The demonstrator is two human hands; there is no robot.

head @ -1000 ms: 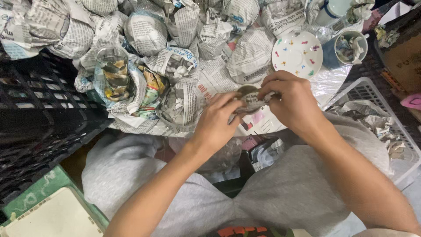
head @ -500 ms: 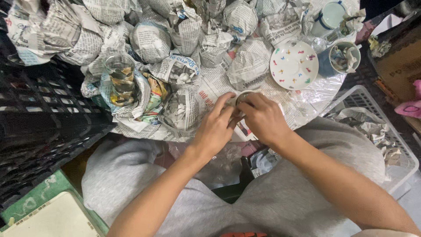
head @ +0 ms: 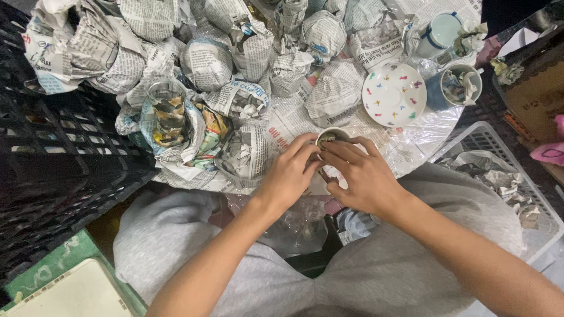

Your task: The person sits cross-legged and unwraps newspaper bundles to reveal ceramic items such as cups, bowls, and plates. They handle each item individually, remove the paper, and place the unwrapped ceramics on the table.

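Note:
Both my hands meet at a small white cup (head: 332, 136) with crumpled newspaper stuffed in its mouth. My left hand (head: 289, 176) grips the cup's left side, fingers curled over the rim. My right hand (head: 362, 176) clasps it from the right, fingertips pressing on the paper at the opening. The cup rests on spread newspaper (head: 291, 120) in front of my grey-trousered knees. Much of the cup is hidden by my fingers.
Several newspaper-wrapped bundles (head: 205, 61) fill the space beyond. A glass (head: 167, 111) with paper inside stands left, a white dotted saucer (head: 394, 95) and a blue mug (head: 458, 87) right. A black crate (head: 53, 158) is left, a white basket (head: 505, 176) right.
My hands and the cup have come down and closer to me, onto the newspaper. My right hand's fingers have closed tighter over the cup's mouth.

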